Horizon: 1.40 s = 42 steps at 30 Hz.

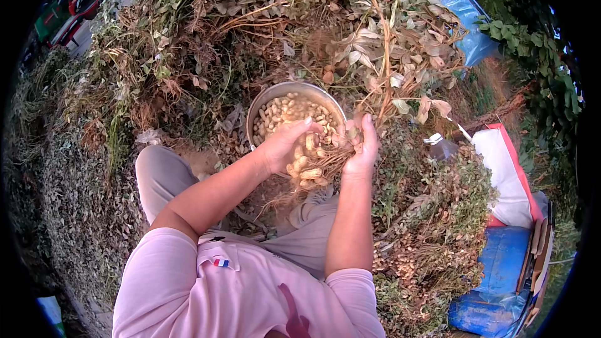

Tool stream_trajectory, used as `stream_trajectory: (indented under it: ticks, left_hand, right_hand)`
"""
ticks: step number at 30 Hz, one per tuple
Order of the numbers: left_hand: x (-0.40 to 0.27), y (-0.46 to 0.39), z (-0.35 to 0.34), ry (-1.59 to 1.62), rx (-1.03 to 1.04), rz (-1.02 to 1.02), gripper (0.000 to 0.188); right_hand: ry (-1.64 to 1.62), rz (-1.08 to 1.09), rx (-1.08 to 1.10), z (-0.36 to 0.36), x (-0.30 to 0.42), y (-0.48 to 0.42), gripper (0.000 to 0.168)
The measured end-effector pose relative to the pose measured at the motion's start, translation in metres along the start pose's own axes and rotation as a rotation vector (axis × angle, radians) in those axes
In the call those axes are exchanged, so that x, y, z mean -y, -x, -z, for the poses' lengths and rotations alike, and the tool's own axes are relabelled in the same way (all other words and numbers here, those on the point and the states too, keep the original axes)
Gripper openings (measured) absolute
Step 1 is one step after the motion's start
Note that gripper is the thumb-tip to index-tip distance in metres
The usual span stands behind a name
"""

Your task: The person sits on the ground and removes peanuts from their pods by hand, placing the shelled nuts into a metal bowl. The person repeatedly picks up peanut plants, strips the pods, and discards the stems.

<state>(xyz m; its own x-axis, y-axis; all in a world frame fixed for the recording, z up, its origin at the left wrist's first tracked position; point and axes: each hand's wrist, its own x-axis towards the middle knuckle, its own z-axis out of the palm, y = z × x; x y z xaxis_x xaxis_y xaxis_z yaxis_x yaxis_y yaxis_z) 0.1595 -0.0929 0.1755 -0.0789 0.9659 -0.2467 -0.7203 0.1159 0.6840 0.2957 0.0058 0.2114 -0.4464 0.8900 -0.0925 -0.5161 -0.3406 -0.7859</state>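
Note:
My right hand (364, 152) grips the stems of a peanut plant (335, 162), whose roots and pods point towards my left. Cupped against its cluster of peanut pods (305, 166) is my left hand (285, 143), thumb raised; some of its fingers are hidden behind the pods. Just beyond both hands stands a round metal pot (277, 88) between my knees and the heap. Many loose peanuts (277, 113) lie inside it, partly blurred. The plant's leafy top (387, 70) stretches away past my right hand.
A large heap of dried peanut plants (188, 47) rises ahead and to the left. On the right are a capped plastic bottle (440, 146), a white and red sack (500, 173), blue containers (502, 256) and blue plastic sheeting (469, 23). Stripped-looking plants (422, 244) lie beside me.

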Motion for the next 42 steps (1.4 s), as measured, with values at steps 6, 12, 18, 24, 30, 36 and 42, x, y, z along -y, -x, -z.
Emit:
stream_trajectory:
  ticks: [6, 12, 18, 24, 30, 36, 42]
  left_hand:
    - [-0.005, 0.013, 0.003, -0.472, 0.026, -0.033, 0.040]
    - [0.003, 0.004, 0.011, -0.329, -0.170, -0.079, 0.029]
    - [-0.002, 0.005, 0.015, -0.349, -0.125, 0.190, 0.034]
    - [0.010, -0.007, 0.016, -0.490, -0.187, -0.052, 0.023]
    - [0.012, -0.044, 0.036, -0.820, -0.407, -0.231, 0.041]
    - [0.006, -0.079, 0.043, -1.029, -0.451, -0.253, 0.038]
    - [-0.051, -0.068, 0.101, -0.904, -0.852, -0.240, 0.041]
  right_hand:
    - [0.021, 0.035, -0.003, -0.012, -0.009, 0.002, 0.034]
    - [0.012, 0.029, 0.012, -0.016, -0.018, 0.003, 0.037]
    - [0.027, 0.032, 0.036, -0.020, -0.012, 0.007, 0.035]
    - [0.082, 0.074, -0.041, -0.018, -0.017, 0.002, 0.037]
    - [0.110, 0.091, -0.129, -0.035, -0.034, 0.015, 0.039]
    - [0.233, 0.255, -0.160, -0.034, -0.050, 0.013, 0.039]
    - [0.144, 0.302, -0.200, -0.014, -0.009, 0.021, 0.039]
